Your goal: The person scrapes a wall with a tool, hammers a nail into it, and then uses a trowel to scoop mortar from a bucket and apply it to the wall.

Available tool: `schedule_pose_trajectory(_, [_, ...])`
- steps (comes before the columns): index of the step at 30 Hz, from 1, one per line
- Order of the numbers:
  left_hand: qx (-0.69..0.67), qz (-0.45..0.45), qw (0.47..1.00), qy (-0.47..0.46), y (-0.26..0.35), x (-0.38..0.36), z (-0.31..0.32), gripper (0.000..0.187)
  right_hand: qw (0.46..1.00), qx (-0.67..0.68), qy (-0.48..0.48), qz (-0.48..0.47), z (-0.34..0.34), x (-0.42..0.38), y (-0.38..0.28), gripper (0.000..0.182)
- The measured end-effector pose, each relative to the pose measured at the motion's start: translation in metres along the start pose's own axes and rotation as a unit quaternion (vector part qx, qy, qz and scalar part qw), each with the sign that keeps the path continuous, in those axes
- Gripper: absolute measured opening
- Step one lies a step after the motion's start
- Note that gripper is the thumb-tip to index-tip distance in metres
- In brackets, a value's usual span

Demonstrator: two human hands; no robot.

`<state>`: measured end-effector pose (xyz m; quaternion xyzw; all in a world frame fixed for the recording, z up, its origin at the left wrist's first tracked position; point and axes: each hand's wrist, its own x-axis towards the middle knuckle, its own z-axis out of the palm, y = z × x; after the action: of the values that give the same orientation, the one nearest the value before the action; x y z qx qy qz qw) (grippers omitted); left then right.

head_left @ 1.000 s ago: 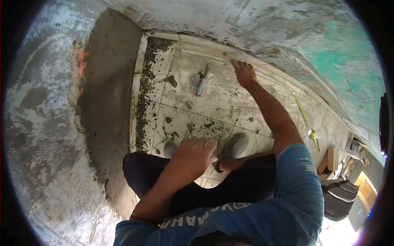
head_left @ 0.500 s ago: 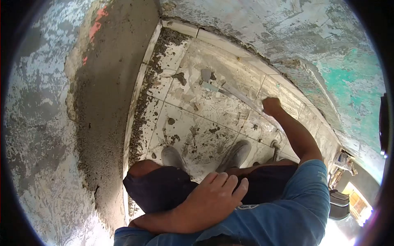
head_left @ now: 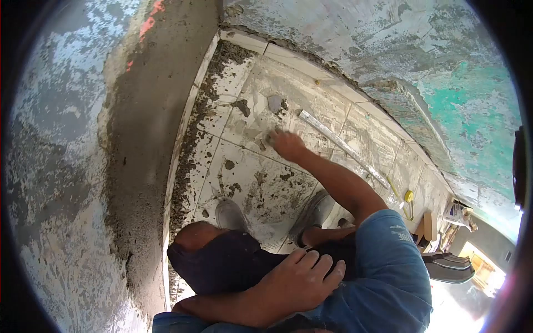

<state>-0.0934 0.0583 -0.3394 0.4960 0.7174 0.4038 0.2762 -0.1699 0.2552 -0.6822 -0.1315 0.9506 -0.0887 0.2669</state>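
My left hand (head_left: 302, 280) rests over my lap with its fingers loosely bent and slightly apart, holding nothing. Out over the dirty tiled floor (head_left: 305, 161), my right hand (head_left: 286, 145) is closed and partly blurred. Something greyish shows at its fingertips, too unclear to name. A grey patch (head_left: 275, 104) lies on the tiles beyond this hand. To the right of the hand, a long straight metal bar (head_left: 344, 147) lies diagonally on the floor.
A plastered wall strip (head_left: 155, 111) runs down the left, and a patchy grey and green wall (head_left: 455, 94) rises at the right. My shoes (head_left: 230, 215) stand on the tiles. At the right are a yellow tape measure (head_left: 409, 196) and a dark container (head_left: 449, 267).
My right hand has moved left, away from the bar. The thin tool that lay by the bar's upper end no longer shows there. The tape measure has come into view.
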Motion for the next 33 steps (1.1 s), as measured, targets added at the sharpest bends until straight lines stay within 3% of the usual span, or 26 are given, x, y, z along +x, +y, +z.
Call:
schedule_pose_trajectory(3, [-0.001,0.006,1.000,0.014,0.002,0.000,0.000,0.050,0.987,0.152,-0.016,0.044,0.024,-0.039,0.008,0.033])
schedule_pose_trajectory(7, [-0.005,0.017,1.000,0.010,0.004,-0.001,0.005,0.052,0.972,0.182,-0.078,0.123,0.005,-0.063,0.031,0.036])
schedule_pose_trajectory(9, [-0.016,0.027,0.999,0.020,0.004,-0.002,0.009,0.053,0.969,0.211,-0.009,0.125,-0.016,-0.064,0.048,0.033])
schedule_pose_trajectory(11, [-0.025,0.031,0.999,0.013,0.004,-0.001,0.007,0.053,0.960,0.190,0.043,0.201,-0.058,-0.055,0.064,0.036])
schedule_pose_trajectory(13, [-0.037,0.037,0.999,0.006,0.005,0.001,0.008,0.052,0.953,0.142,0.198,0.182,-0.106,-0.052,0.082,0.035])
schedule_pose_trajectory(14, [-0.029,0.041,0.999,0.001,0.005,0.001,0.008,0.052,0.937,-0.047,0.334,0.089,-0.115,-0.048,0.106,0.032])
schedule_pose_trajectory(15, [-0.021,0.043,0.999,-0.003,0.005,0.002,0.009,0.051,0.909,-0.022,0.408,0.076,-0.149,-0.050,0.109,0.031])
schedule_pose_trajectory(16, [-0.023,0.042,0.999,-0.003,0.005,0.003,0.010,0.051,0.906,0.102,0.378,0.160,-0.202,-0.059,0.087,0.030])
schedule_pose_trajectory(17, [-0.027,0.044,0.999,0.003,0.005,0.003,0.011,0.050,0.887,0.107,0.397,0.208,-0.235,-0.065,0.079,0.031])
schedule_pose_trajectory(18, [-0.029,0.046,0.998,0.010,0.005,0.004,0.011,0.050,0.868,0.033,0.462,0.179,-0.252,-0.070,0.074,0.030])
schedule_pose_trajectory(21, [-0.017,0.049,0.999,0.012,0.006,0.006,0.012,0.048,0.840,-0.006,0.509,0.189,-0.270,-0.065,0.070,0.029])
schedule_pose_trajectory(22, [-0.018,0.050,0.999,0.013,0.007,0.006,0.013,0.048,0.852,-0.039,0.507,0.126,-0.250,-0.051,0.094,0.027])
schedule_pose_trajectory(25, [-0.012,0.056,0.998,0.016,0.010,0.003,0.016,0.046,0.899,-0.054,0.423,0.094,-0.214,-0.026,0.104,0.024])
schedule_pose_trajectory(29, [-0.002,0.041,0.998,0.040,0.005,0.003,0.014,0.040,0.855,-0.010,0.503,0.127,-0.242,-0.048,0.069,0.023])
schedule_pose_trajectory(33, [-0.004,0.055,0.998,0.034,0.009,0.006,0.011,0.036,0.888,-0.052,0.449,0.086,-0.230,-0.033,0.082,0.022])
